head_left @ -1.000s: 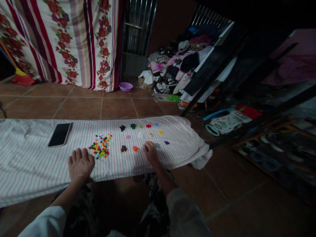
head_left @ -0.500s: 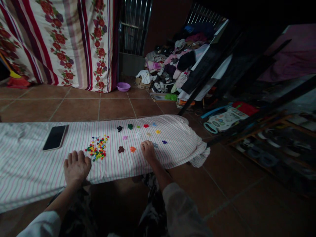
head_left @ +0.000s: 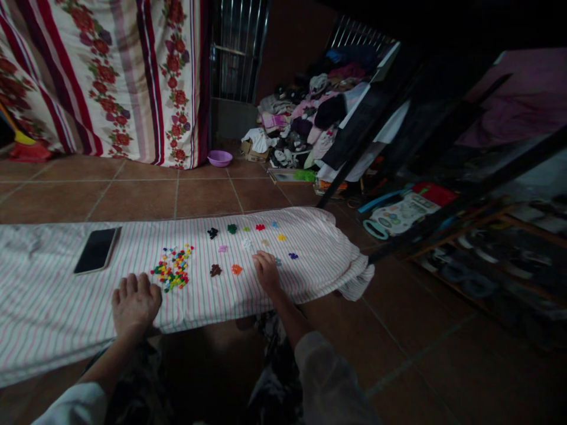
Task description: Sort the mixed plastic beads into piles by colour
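My left hand (head_left: 136,302) lies palm down on the striped cloth (head_left: 53,301), its fingers slightly apart, left of a mixed pile of small coloured pieces (head_left: 172,268). My right hand (head_left: 266,270) is closed over the cloth, its fingertips bent down; whatever they hold is too small to make out. Close to it lie an orange pile (head_left: 237,269), a white pile (head_left: 247,243), a beige pile (head_left: 264,242) and a grey-blue pile (head_left: 277,261), partly behind the hand. Brown (head_left: 215,270), pink (head_left: 222,248), black (head_left: 213,233), dark green (head_left: 233,228), red (head_left: 260,226), yellow (head_left: 282,237) and dark blue (head_left: 293,255) piles lie around.
A phone (head_left: 97,250) rests on the cloth at the left. On the tiled floor beyond are a purple basin (head_left: 220,157) and a heap of clothes (head_left: 305,118). A shoe rack (head_left: 460,283) and a white toy panel (head_left: 405,211) stand at the right.
The view has shifted slightly. Both hands stay in nearly the same places over the cloth, and the small tan piece seen at my right fingertips no longer shows.
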A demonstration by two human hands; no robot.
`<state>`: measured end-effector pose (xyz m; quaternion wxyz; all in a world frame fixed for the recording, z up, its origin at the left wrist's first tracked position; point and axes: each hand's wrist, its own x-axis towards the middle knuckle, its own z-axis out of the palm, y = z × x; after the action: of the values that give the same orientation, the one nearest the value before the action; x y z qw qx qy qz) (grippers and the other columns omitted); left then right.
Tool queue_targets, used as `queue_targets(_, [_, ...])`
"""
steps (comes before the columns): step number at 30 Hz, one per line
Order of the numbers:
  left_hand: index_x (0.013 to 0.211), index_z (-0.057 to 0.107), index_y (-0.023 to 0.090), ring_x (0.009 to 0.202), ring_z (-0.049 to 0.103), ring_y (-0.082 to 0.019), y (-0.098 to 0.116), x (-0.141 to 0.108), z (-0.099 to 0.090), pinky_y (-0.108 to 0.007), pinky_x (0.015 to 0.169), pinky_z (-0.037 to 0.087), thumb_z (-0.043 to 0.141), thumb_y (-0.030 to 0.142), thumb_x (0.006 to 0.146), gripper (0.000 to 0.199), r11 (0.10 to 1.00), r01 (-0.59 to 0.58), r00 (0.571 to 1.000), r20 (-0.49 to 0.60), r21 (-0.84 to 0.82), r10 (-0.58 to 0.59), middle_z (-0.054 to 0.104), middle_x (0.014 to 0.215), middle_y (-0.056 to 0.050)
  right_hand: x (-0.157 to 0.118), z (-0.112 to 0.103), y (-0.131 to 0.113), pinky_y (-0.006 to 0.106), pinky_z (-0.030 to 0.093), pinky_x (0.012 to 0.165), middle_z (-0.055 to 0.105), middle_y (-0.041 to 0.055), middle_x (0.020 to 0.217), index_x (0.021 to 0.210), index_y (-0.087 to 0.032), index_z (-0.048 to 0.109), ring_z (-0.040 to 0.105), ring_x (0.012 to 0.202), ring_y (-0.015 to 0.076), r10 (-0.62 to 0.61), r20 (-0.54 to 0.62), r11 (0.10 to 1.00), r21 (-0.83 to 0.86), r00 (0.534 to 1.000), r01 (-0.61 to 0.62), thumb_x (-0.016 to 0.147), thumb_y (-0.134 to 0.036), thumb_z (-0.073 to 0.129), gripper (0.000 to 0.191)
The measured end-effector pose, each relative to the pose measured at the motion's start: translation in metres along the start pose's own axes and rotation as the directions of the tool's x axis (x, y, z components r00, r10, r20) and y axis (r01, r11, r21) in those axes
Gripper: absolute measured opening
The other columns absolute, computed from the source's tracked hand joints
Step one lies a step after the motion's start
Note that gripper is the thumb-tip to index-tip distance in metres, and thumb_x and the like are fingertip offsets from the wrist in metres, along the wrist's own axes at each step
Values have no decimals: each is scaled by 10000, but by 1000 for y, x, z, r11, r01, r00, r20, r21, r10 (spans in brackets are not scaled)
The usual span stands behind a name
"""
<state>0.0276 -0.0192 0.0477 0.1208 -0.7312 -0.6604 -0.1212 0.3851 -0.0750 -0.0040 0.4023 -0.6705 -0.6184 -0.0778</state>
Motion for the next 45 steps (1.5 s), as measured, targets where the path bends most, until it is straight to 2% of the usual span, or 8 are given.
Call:
queue_targets(2, [1123,539,101,1163,471,-314,0,0,-1,-427,922,362,268,315,898,412,1000,-1,1000,7,0,1,543,1164,-182,1,-5,9,382,420,949,661,108,1081,980,-173,678,559,1062,215,72,-91,997,-7,993,-73,965,-271,366,327])
queue_targets(5, [1114,540,103,1155,474,-312,0,0,-3,-424,915,363,269,312,895,406,1000,-8,1000,11,16,8,543,1159,-181,0,-16,28,404,415,928,670,118,1034,963,-167,676,566,1023,227,210,-215,975,-33,954,-222,950,-287,378,321])
queue_targets(8, [1104,540,103,1140,481,-312,0,1,-3,-419,906,366,269,320,892,407,999,-12,1000,22,35,12,542,1160,-179,-6,-26,46,410,407,912,685,111,976,929,-167,673,574,972,233,263,-211,957,-64,942,-281,915,-307,441,271])
queue_targets(13, [1104,536,109,1134,485,-312,0,1,-2,-418,903,368,267,322,889,405,999,-10,999,37,34,8,541,1155,-174,-12,-24,57,386,403,913,695,96,969,936,-170,680,593,954,225,220,-69,970,-87,973,-226,865,-279,504,218])
queue_targets(17, [1097,534,115,1143,480,-306,2,0,-5,-415,914,364,256,318,893,401,999,-7,1000,24,32,6,544,1133,-165,-10,-18,57,362,413,897,685,92,960,886,-173,671,595,953,218,171,-27,981,-86,985,-173,844,-232,518,169])
queue_targets(26, [1079,542,125,1117,486,-304,2,1,-7,-416,894,370,280,316,885,377,999,-26,999,39,31,25,551,1110,-162,-9,-17,60,344,417,876,670,78,905,840,-185,623,583,918,204,154,-55,979,-129,987,-160,839,-161,444,180])
queue_targets(30, [1086,549,125,1121,487,-310,1,1,-4,-425,895,372,291,308,880,378,1000,-20,1000,24,16,19,560,1102,-165,-10,-17,60,355,408,904,682,82,942,870,-178,659,588,939,206,119,-40,986,-115,992,-123,858,-191,465,195])
queue_targets(45, [1206,545,81,1234,461,-333,1,-1,5,-470,1000,342,313,315,872,469,998,38,999,-1,-53,-38,557,1260,-214,-10,-20,62,406,439,908,695,116,997,913,-169,675,604,979,235,156,-91,985,-59,983,-162,896,-306,406,302])
